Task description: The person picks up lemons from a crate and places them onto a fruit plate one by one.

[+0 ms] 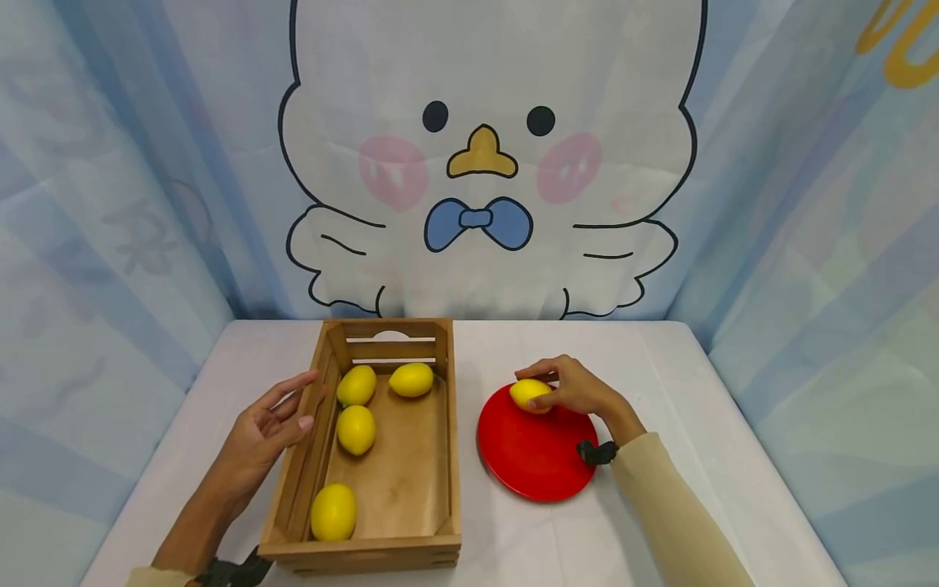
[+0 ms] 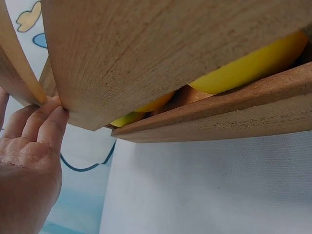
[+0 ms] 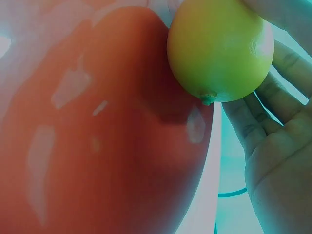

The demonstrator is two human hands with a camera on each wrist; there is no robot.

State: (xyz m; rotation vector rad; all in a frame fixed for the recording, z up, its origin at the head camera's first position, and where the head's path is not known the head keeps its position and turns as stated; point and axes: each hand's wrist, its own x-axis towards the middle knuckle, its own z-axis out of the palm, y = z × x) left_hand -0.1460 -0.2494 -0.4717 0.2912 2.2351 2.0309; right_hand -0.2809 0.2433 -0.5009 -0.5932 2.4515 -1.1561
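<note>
My right hand (image 1: 579, 389) pinches a yellow lemon (image 1: 530, 395) between thumb and fingers at the far part of a red plate (image 1: 539, 461). In the right wrist view the lemon (image 3: 219, 51) appears close above the plate's rim, its small green tip pointing down. My left hand (image 1: 267, 428) rests its extended fingers against the left side of a wooden crate (image 1: 396, 550). The left wrist view has those fingertips (image 2: 53, 122) touching the crate's slats. Several lemons lie in the crate, such as one lemon (image 1: 333, 512) in the near left corner and another lemon (image 1: 411, 380) at the far end.
The crate stands left of the plate on a white-covered table (image 1: 506, 538). Behind the table hangs a curtain (image 1: 477, 269) with a cartoon bird, and pale blue curtains (image 1: 95, 244) close off both sides.
</note>
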